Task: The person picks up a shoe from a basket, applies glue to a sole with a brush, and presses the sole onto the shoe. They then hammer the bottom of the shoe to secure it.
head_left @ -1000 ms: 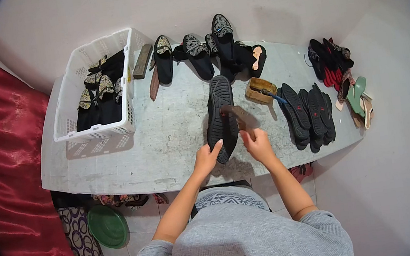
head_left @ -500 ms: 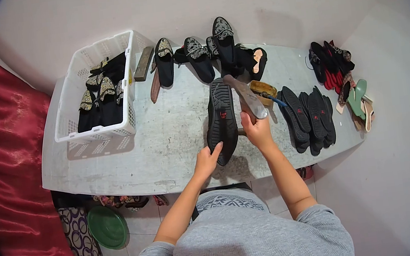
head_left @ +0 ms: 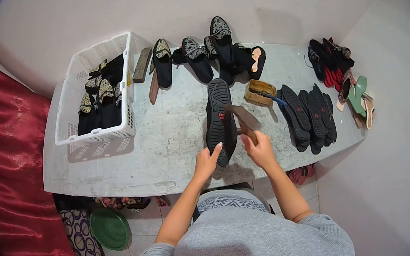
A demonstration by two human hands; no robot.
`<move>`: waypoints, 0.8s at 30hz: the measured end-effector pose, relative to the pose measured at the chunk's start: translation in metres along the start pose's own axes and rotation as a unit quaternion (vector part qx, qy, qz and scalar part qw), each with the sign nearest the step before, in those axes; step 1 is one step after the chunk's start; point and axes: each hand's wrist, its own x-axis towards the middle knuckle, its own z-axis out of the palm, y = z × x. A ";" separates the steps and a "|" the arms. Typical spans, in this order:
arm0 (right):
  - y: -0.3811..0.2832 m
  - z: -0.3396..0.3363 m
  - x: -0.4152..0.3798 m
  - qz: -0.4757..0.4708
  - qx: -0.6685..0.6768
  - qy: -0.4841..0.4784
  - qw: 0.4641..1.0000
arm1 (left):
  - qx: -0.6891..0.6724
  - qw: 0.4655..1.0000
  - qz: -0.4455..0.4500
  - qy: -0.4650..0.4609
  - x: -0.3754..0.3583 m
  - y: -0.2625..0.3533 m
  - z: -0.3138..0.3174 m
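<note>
A black shoe (head_left: 219, 110) is held sole up near the table's front edge, with a small red mark on its ridged sole. My left hand (head_left: 207, 162) grips its near end, thumb on the sole. My right hand (head_left: 259, 149) is closed round the handle of a hammer (head_left: 245, 118), whose metal head is at the shoe's right side. Whether the head touches the sole I cannot tell. Right of the hammer stands a yellow-brown container (head_left: 258, 98) with a blue-handled brush (head_left: 278, 100) lying across it.
A white basket (head_left: 59, 118) of patterned black shoes stands left. More shoes (head_left: 196, 59) and a whetstone-like block (head_left: 142, 65) line the back of the table (head_left: 102, 172). Black soles (head_left: 317, 116) are stacked right, near green and beige shoe parts (head_left: 358, 97). A red curtain (head_left: 15, 179) hangs left.
The hammer and my right hand have moved nearer to me and lower, the hammer head shifting from the shoe's far end toward its middle. The container is now uncovered. The shoe has barely moved.
</note>
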 end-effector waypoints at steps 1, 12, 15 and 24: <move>-0.001 -0.005 -0.007 -0.004 -0.007 0.002 1.000 | 0.009 1.000 -0.013 -0.005 0.000 0.003 -0.001; 0.019 -0.005 -0.054 -0.024 -0.017 -0.043 0.999 | -0.003 0.999 -0.026 -0.021 0.000 0.005 -0.001; 0.029 0.009 -0.059 -0.033 0.016 -0.011 0.999 | -0.033 0.999 -0.014 -0.022 -0.001 0.009 0.000; 0.045 0.006 -0.085 0.009 0.093 -0.027 0.995 | -0.092 0.994 -0.036 -0.038 -0.004 0.016 -0.001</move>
